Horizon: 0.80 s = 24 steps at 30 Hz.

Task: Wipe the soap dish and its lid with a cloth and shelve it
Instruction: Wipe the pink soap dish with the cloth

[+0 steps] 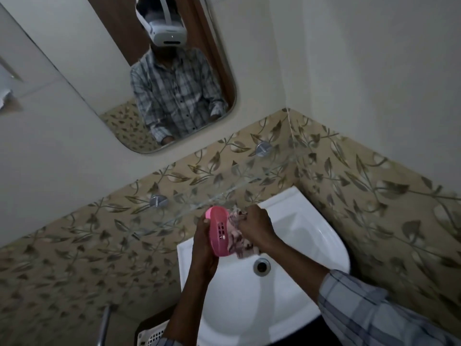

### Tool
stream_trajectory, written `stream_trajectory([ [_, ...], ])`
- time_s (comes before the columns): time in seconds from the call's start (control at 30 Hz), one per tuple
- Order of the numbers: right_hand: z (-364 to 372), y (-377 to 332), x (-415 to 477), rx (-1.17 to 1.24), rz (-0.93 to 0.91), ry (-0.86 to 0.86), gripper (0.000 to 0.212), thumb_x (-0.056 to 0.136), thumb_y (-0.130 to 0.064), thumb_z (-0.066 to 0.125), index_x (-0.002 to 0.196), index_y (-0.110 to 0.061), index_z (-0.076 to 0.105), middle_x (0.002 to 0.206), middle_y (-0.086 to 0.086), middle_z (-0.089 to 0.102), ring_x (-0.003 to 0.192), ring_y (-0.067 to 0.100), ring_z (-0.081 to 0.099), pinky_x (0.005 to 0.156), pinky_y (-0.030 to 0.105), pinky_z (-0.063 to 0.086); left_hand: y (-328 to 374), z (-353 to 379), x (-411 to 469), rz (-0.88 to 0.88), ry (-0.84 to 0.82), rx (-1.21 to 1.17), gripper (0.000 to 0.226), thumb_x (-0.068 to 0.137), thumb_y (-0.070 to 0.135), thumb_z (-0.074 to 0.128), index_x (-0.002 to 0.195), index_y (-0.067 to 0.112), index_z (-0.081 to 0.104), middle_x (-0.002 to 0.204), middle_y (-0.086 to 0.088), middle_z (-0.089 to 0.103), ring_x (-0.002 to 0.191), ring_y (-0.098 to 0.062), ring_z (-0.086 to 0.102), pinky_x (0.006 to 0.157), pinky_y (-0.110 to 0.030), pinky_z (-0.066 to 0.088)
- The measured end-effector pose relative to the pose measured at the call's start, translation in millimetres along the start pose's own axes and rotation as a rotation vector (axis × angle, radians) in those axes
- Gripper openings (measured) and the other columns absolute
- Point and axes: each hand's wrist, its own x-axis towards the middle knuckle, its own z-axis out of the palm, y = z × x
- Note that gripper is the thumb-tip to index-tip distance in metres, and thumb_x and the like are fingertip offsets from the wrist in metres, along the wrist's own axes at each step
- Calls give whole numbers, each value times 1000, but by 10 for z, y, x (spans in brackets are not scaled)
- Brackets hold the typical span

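Note:
A pink plastic soap dish (217,231) with a slotted drain grid is held on edge over the white sink (311,236). My left hand (203,242) grips it from the left side. My right hand (257,224) presses a crumpled white cloth with dark patterning (237,236) against the dish's inner face. Part of the cloth hangs below the dish toward the drain. No separate lid can be made out.
A glass shelf (219,193) on two round chrome mounts (158,201) runs along the leaf-patterned tile wall, just above my hands. A mirror (149,71) hangs above it. The sink drain (262,266) lies below. A white basket (152,335) and a metal pipe (104,325) stand lower left.

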Motion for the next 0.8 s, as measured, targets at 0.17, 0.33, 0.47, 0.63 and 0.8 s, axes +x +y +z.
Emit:
stream_trajectory([
  [0.17,238,-82,-163,-132,-80,-39,28,91,-22,63,112,-5,63,110,14,70,102,31,66,76,30,50,23,145,-8,90,125,113,41,100,44,44,132,22,57,125,-19,65,114,-34,64,92,-51,55],
  [0.33,-71,-27,-56,103,-119,108,23,86,-17,65,105,-4,70,98,16,73,93,32,68,68,30,48,115,73,43,-33,74,23,40,102,39,42,131,15,56,113,-16,70,98,-31,69,78,-40,59],
  [0.47,64,-9,-188,191,-566,110,26,88,-6,65,114,-6,72,111,11,73,104,23,67,89,23,51,113,131,67,-346,90,-169,55,98,46,44,132,5,56,122,-24,62,104,-32,63,87,-45,52],
  [0.63,165,458,-206,9,-1098,-113,28,84,7,68,111,5,71,119,20,70,117,30,63,109,39,44,312,16,91,-574,-80,-293,62,83,44,60,116,-8,63,99,-29,73,85,-37,74,71,-44,63],
  [0.8,151,395,211,-116,-1342,112,25,97,-17,60,100,3,76,108,23,72,111,29,63,108,31,41,421,-51,-145,-545,10,-45,35,93,45,56,113,16,62,96,-3,73,89,-19,69,89,-40,53],
])
